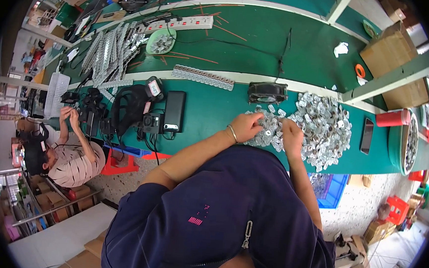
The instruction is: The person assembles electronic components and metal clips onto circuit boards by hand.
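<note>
My left hand (247, 127), with a bracelet at its wrist, is at the left side of a small heap of shiny clear-and-silver parts (268, 134). Its fingers are curled and pinched together. Across that heap, my right hand (292, 135) is also closed, with its fingertips low among the pieces. Whatever either hand grips is too small to make out. A larger pile of the same small parts (324, 127) spreads over the green table (205, 118) just right of my right hand.
A black fan (267, 93) stands beyond my hands, near a strip of joined parts (203, 77). To the right lie a phone (367, 136), a red roll (393, 118) and a green tub (407, 142). A black power bank (175, 111) is leftward. A co-worker (73, 159) sits far left.
</note>
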The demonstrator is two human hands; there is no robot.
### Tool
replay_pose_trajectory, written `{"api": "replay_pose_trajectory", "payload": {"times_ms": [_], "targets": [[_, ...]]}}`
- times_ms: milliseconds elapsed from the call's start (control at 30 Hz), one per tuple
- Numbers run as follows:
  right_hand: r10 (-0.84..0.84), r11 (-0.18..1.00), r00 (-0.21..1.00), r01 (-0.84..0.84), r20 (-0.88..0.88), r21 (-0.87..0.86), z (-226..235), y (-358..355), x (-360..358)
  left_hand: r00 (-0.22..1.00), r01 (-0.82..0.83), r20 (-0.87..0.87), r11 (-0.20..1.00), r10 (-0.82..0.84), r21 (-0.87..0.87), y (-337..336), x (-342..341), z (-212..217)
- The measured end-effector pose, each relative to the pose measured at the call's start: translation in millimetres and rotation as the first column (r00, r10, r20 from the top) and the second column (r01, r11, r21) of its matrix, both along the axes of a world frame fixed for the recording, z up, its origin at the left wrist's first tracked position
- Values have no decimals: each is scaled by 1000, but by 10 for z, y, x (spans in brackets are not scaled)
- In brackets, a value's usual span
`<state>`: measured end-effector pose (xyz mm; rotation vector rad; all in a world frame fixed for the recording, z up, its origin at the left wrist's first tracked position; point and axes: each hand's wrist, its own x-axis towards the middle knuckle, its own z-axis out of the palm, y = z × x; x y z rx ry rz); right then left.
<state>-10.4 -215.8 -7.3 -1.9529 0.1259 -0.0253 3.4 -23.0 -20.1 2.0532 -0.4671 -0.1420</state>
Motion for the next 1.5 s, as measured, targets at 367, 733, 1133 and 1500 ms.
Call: {"api": "replay_pose_trajectory", "payload": {"times_ms": [367, 733, 1133, 1500], "targets": [[-147, 987, 980, 137, -131, -83, -16, -560, -434, 869, -339, 487, 821, 86, 459, 1196, 893, -186], [-245, 966, 968, 239, -55, -96, 7, -479, -473, 969, -150, 246, 710, -33, 687, 1219, 1162, -337], [12, 975, 983, 29, 181, -218, 221, -173, -315, 764, -72, 588, 870, -267, 488, 1330, 1146, 23], [292, 916, 923, -194, 252, -352, -97, 205, 192, 739, -221, 672, 923, -52, 315, 1108, 378, 968]]}}
